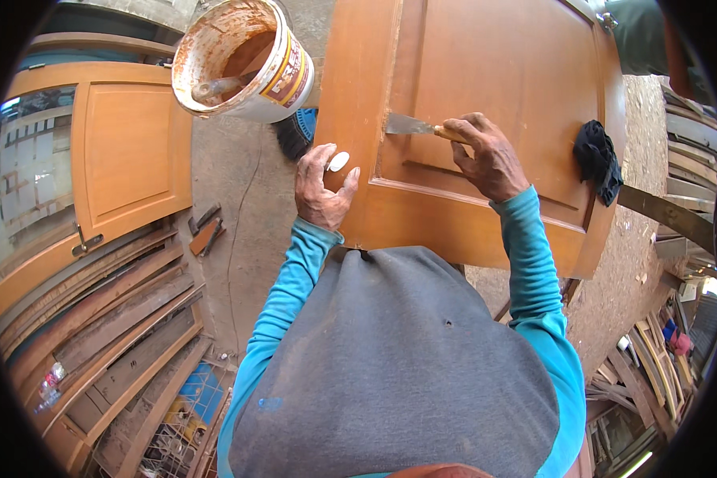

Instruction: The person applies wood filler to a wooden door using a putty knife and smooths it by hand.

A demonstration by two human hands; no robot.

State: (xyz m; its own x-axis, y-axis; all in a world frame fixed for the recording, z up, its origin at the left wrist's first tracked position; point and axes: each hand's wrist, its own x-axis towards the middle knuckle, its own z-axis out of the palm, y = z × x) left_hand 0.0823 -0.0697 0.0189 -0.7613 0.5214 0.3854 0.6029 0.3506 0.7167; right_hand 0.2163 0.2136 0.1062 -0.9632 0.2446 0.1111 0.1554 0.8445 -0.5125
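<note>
A brown wooden panel door point(486, 88) lies in front of me. My right hand point(490, 155) grips a putty knife point(413, 124) by its wooden handle. Its metal blade points left and rests at the inner edge of the door's left frame, where the recessed panel begins. Over the left frame, near the door's edge, my left hand point(323, 191) is curled with the thumb apart from the fingers. A small white round piece point(338, 162) shows at its fingertips, seemingly held; the rest of it, if any, is hidden. A black cloth point(598, 162) lies on the door's right side.
A white bucket point(288, 76), smeared inside with brown and holding a brush, stands at upper left. Beside it is a blue-and-black brush head point(299, 131). Another door point(131, 147) and stacked boards point(127, 319) are at left. Someone's dark clothing point(641, 40) appears at upper right.
</note>
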